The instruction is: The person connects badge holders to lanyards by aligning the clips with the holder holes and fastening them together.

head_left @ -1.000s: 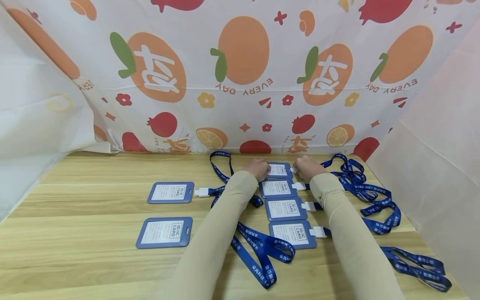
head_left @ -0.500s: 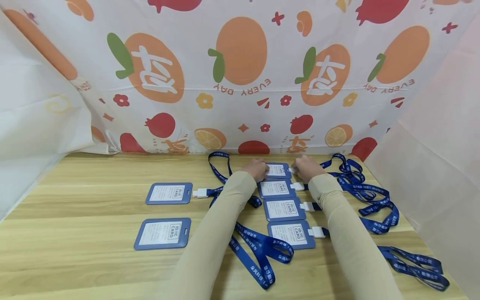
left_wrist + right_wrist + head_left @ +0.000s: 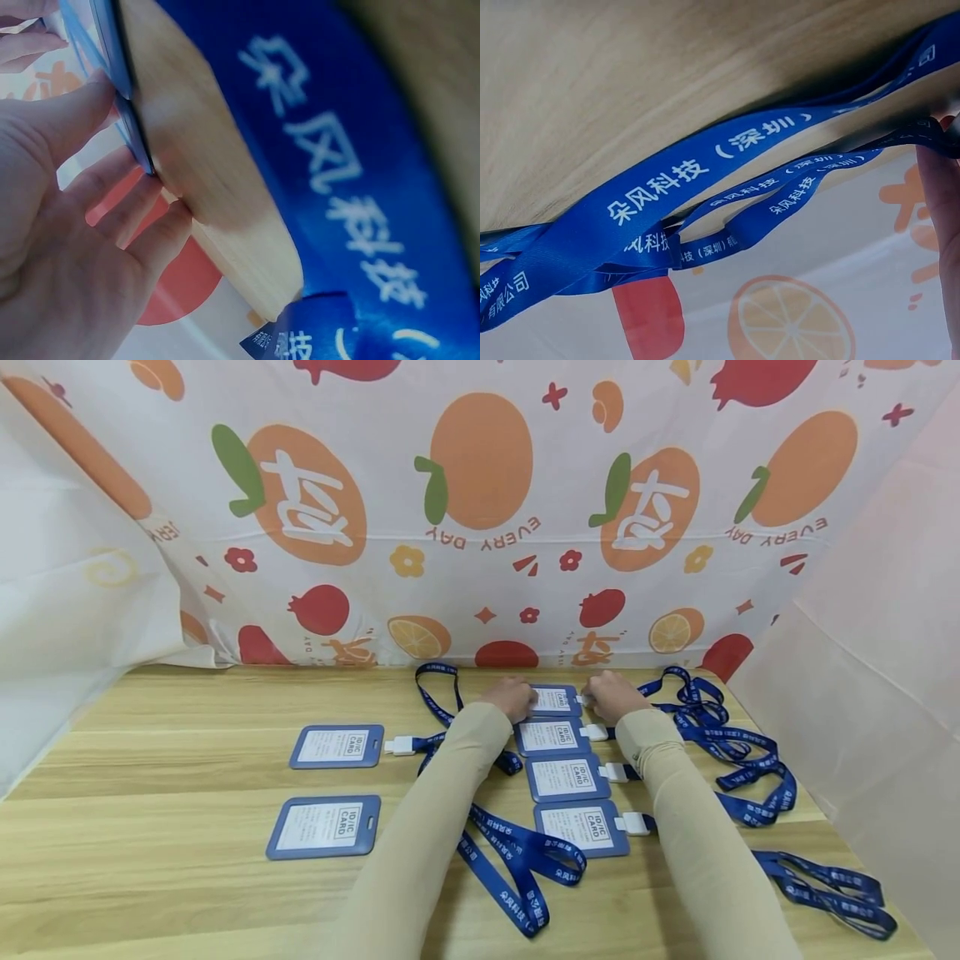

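Note:
At the back of the table my left hand pinches the left edge of a blue ID badge holder. In the left wrist view, the thumb of that hand lies on one side of the holder's edge, with fingertips at the other. My right hand pinches the white clip at the holder's right end; its fingertips are mostly hidden. A blue printed lanyard trails beside it in the right wrist view, where one finger shows at the edge.
Three more clipped badge holders line up toward the front, their lanyards coiled at right. Two holders lie at left, the nearer without a clip. A loose lanyard lies between the forearms. A fruit-print cloth stands behind the wooden table.

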`<action>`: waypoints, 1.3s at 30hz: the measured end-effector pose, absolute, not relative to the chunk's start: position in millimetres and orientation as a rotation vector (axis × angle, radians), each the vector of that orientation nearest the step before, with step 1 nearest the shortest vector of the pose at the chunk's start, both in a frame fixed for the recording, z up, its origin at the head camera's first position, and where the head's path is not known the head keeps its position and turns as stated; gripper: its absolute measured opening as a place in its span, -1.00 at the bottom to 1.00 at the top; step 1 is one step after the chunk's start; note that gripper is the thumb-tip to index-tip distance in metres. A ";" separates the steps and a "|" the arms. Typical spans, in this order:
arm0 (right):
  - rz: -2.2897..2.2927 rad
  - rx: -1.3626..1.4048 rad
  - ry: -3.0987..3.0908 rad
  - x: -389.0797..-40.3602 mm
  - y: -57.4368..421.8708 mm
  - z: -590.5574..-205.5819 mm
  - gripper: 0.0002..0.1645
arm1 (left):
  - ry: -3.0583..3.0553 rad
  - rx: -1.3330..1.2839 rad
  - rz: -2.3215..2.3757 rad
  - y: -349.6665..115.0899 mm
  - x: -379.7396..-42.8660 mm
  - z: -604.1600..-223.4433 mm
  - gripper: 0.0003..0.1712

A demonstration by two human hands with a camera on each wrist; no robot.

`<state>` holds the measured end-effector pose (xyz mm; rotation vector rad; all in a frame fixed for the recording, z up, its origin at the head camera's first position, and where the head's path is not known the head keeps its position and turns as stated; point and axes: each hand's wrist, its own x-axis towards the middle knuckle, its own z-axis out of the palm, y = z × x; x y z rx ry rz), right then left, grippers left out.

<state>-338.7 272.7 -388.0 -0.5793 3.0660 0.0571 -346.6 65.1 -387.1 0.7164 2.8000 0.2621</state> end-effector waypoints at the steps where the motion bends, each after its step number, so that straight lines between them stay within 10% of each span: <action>1: 0.053 -0.586 3.064 -338.3 272.2 -387.8 -0.69 | 2.802 0.716 0.258 64.8 -346.3 -387.0 -0.55; 39: 0.144 -0.681 3.070 -338.2 270.2 -387.2 -0.76 | 2.814 0.718 0.245 67.6 -347.7 -389.3 -0.58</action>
